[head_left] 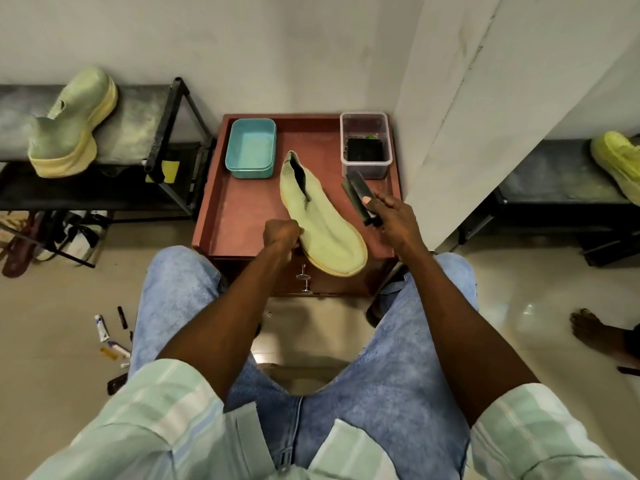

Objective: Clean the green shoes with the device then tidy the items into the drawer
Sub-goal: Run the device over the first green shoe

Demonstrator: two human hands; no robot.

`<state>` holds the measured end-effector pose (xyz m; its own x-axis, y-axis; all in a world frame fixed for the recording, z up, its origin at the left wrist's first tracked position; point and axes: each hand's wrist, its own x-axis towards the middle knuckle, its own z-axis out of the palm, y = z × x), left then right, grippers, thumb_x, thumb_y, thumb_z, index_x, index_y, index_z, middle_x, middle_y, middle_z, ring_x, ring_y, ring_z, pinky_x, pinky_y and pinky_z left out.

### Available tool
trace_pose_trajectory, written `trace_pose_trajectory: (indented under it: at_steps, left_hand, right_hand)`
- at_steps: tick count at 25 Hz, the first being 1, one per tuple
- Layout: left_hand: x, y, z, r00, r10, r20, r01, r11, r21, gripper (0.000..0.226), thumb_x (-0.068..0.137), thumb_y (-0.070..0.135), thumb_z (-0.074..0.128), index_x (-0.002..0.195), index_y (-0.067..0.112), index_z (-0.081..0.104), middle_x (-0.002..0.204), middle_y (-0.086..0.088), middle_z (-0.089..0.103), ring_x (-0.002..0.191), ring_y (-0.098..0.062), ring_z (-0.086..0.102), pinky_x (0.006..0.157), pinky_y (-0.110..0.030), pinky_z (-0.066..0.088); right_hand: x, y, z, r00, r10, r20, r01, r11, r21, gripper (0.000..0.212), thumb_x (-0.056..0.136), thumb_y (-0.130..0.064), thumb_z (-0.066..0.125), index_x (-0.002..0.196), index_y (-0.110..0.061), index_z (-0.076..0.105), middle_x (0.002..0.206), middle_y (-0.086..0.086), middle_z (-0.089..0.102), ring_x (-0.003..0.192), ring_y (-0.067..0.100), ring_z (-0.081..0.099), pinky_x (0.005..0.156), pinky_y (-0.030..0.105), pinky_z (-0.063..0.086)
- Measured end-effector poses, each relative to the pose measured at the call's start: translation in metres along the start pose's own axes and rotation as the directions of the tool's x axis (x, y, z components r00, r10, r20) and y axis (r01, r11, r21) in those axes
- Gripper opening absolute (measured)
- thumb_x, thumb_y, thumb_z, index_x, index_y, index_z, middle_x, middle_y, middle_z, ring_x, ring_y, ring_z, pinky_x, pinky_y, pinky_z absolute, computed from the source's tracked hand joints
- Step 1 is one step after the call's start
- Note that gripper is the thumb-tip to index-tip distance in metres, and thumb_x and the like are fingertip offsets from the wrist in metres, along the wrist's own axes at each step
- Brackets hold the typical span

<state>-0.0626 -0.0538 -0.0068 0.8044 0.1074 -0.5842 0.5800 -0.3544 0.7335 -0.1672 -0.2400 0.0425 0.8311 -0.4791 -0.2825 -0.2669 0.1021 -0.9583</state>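
Item: green shoe [322,216], lying on the reddish-brown surface [242,206] of a low cabinet, directly ahead of the seated person's knees
Long axis: runs diagonally, heel opening up and to the far left, toe down and toward the near right, the toe overhanging the front edge of the surface above the drawer knobs [304,277]
Left hand [282,233]: closed in a fist at the shoe's left flank near the toe, touching it and apparently pinching the sole edge; exactly what the curled fingers grip is hidden
Right hand [391,216]: closed around the lower end of a dark, oblong cleaning device [358,195], held clear of the shoe, just to its right, its free end angled up and away
Relation that matters: the shoe lies between the two hands; the device sits beside the upper, roughly parallel to the long axis, apart from it. Judged next move: bring the device leftward and down onto the upper, stroking along the axis while the left hand steadies it
Nearer hand: left is in contact; right is near but not touching
Also on the surface: teal tray [251,148], far left, appears empty; clear container [366,143], far right, holding dark contents
Elsewhere: second green shoe [72,123] on a rack shelf to the left; a third, yellower shoe [616,164] on a shelf at the right edge
Progress, as judged: cleaning under way, tidying not begun
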Motion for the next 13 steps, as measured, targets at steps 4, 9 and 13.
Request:
trace_pose_trajectory:
  at_steps: [4,9,13]
  left_hand:
    - [0.021,0.04,-0.022,0.964,0.262,0.048,-0.258,0.877,0.406,0.016,0.082,0.005,0.059,0.084,-0.01,0.064,0.097,-0.029,0.067,0.074,-0.034,0.064,0.057,-0.038,0.045]
    - [0.061,0.051,-0.034,0.883,0.394,0.253,-0.453,0.581,0.676,0.024,0.089,0.008,0.051,0.081,-0.011,0.064,0.098,-0.03,0.065,0.093,-0.041,0.062,0.065,-0.034,0.04]
    - [0.084,0.057,-0.04,0.81,0.4,0.428,-0.576,0.41,0.707,0.028,0.093,0.009,0.05,0.107,-0.005,0.069,0.112,-0.022,0.067,0.101,-0.036,0.061,0.081,-0.032,0.044]
  right_hand:
    - [-0.001,0.004,0.006,0.982,-0.063,0.178,0.093,0.982,-0.167,0.04,0.091,-0.019,0.067,0.13,-0.02,0.06,0.097,-0.004,0.069,0.07,-0.006,0.063,0.067,0.011,0.048]
    - [0.007,0.012,0.017,0.962,-0.103,0.251,0.173,0.946,-0.274,0.046,0.088,-0.023,0.07,0.133,-0.019,0.059,0.11,-0.008,0.068,0.091,-0.005,0.062,0.073,0.003,0.043]
    - [0.014,0.026,0.027,0.953,-0.071,0.294,0.202,0.872,-0.446,0.053,0.084,-0.041,0.071,0.134,-0.032,0.057,0.119,-0.01,0.067,0.099,0.003,0.063,0.089,0.022,0.051]
